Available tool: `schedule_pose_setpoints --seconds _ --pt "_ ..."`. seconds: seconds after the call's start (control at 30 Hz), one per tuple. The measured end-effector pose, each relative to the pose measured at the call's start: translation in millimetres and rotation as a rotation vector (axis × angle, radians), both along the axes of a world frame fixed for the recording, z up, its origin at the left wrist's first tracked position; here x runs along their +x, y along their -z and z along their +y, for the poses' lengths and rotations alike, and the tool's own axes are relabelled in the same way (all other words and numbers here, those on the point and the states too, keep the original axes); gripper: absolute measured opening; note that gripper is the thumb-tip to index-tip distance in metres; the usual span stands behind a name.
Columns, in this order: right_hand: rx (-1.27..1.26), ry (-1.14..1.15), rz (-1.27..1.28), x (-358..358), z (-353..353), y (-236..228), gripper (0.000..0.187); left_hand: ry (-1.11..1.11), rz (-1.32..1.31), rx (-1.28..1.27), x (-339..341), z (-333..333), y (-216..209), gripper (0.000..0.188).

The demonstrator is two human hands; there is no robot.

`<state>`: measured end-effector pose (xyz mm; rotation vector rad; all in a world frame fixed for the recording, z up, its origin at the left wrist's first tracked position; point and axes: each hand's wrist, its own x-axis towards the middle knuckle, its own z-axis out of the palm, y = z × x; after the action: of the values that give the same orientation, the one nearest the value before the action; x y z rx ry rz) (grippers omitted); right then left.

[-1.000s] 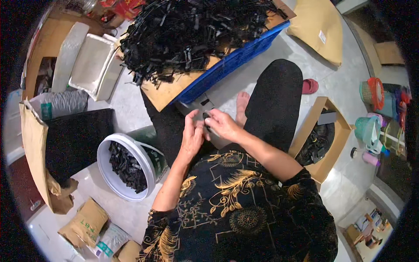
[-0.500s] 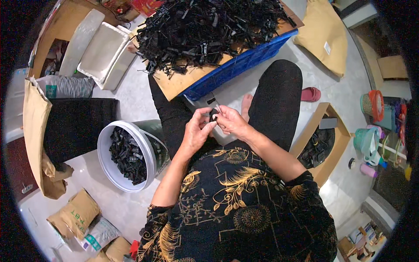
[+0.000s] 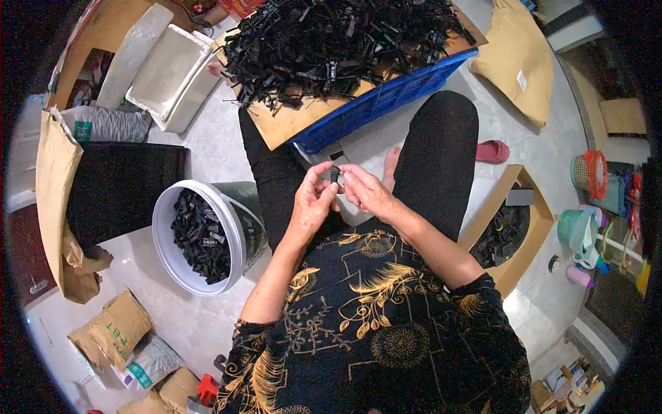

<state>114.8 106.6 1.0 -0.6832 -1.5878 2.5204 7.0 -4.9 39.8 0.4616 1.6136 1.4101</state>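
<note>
- Turned more upright than half a second ago, with more of its length now bared: small black part (image 3: pixel 335 175), midway between the two hands.
- Pinched between thumb and forefinger of the left hand (image 3: pixel 310 205), clamped firmly enough, seemingly, to steady the part.
- Set close together at the part's right side, just beside or touching: fingertips of the right hand (image 3: pixel 369 195); too small to tell whether gripping as well.
- Probably meaning: work on this single part still under way, steadied from the left and fingered from the right, not yet put aside.
- Counted between the hands: one part.
- Beyond both hands: one large heap of black parts (image 3: pixel 338 45), too tangled to count, on one tan board (image 3: pixel 281 125) above one blue crate (image 3: pixel 386 105).
- Left of the left hand: one white bucket (image 3: pixel 238 241), holding many black pieces (image 3: pixel 200 238), likewise past counting.
- Right of the right hand: one open cardboard box (image 3: pixel 532 245), with dark items (image 3: pixel 495 240) inside, not countable.
- Farther out, beyond the right hand: one pink slipper (image 3: pixel 492 152), one plump tan sack (image 3: pixel 514 65).
- Farther out, beyond the left hand: one white foam box (image 3: pixel 165 77).
- Well left of the left hand, nearer the body: at least three packed bags (image 3: pixel 114 328).
</note>
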Motion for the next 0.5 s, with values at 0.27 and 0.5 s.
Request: schedule_pose_setpoints --seconds 0.27,0.5 --pt "0.1 -0.013 -0.035 -6.9 -1.6 5.6 0.039 0.01 0.174 -0.062 -2.0 1.5 16.6 0.038" --pt "0.028 0.022 -0.05 -12.8 -3.0 14.6 0.031 -0.009 0.228 -0.121 -1.7 6.2 21.1 0.037"
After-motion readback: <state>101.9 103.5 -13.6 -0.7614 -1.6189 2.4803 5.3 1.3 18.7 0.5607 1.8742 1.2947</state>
